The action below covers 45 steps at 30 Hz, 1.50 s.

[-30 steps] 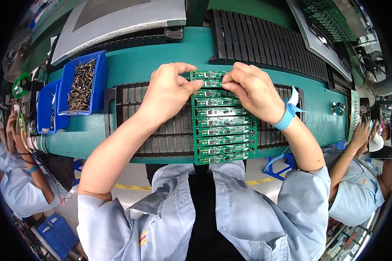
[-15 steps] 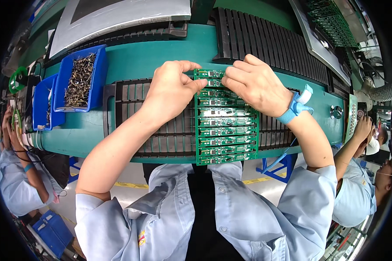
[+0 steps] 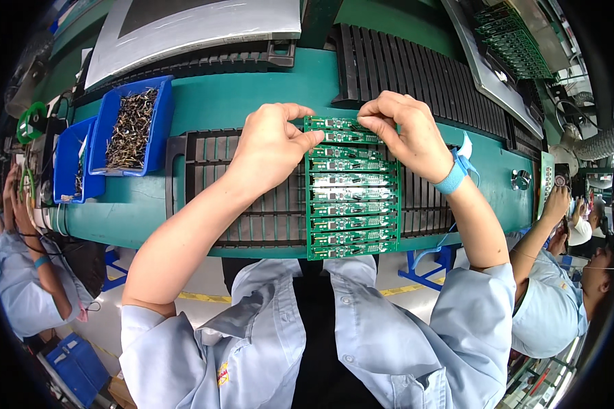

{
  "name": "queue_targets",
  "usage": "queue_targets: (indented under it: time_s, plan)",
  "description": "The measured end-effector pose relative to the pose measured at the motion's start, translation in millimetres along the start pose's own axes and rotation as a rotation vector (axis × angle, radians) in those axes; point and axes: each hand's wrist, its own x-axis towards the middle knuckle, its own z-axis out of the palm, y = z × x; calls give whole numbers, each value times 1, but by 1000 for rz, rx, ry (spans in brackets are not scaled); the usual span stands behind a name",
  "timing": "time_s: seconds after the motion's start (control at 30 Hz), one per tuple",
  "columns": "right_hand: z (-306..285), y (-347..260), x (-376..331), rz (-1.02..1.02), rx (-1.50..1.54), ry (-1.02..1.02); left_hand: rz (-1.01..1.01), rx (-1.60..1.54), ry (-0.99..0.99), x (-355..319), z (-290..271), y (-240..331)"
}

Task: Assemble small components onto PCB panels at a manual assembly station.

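A green circuit board panel (image 3: 353, 194), made of several narrow strips with small components, lies across a black slotted rack (image 3: 215, 180) in front of me. My left hand (image 3: 269, 144) grips the panel's upper left edge, with the thumb over the face and the index finger at the far corner. Over the upper right corner, my right hand (image 3: 411, 133) has its thumb and index finger pinched together. Whatever sits between those fingertips is too small to make out. A blue strap (image 3: 454, 176) circles my right wrist.
Two blue bins stand at the left; the larger bin (image 3: 164, 112) holds many small metal-leaded parts. More black racks (image 3: 416, 71) and a silver panel (image 3: 205, 17) lie along the far side. A small metallic round object (image 3: 520, 178) is at the right. Other people sit on both sides.
My right hand has turned and drawn slightly right, so its thumb now shows and more of the upper strips are uncovered. My left hand keeps its grip on the panel.
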Motion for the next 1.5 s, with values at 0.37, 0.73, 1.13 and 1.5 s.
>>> queue_targets:
  time_s: [0.37, 0.73, 1.13, 1.5]
  plan:
    - [14, 4, 7, -121, -82, -18, -1, 11, -5, -1, -1, 0]
    - [2, 14, 22, -530, -388, -101, -1, 30, -11, -1, -1, 0]
    - [-24, -30, -74, 436, 7, -35, 33, 51, -44, -1, -2, 2]
    - [-5, -19, -86, 587, 842, 38, 0, -417, -131, -6, -11, 11]
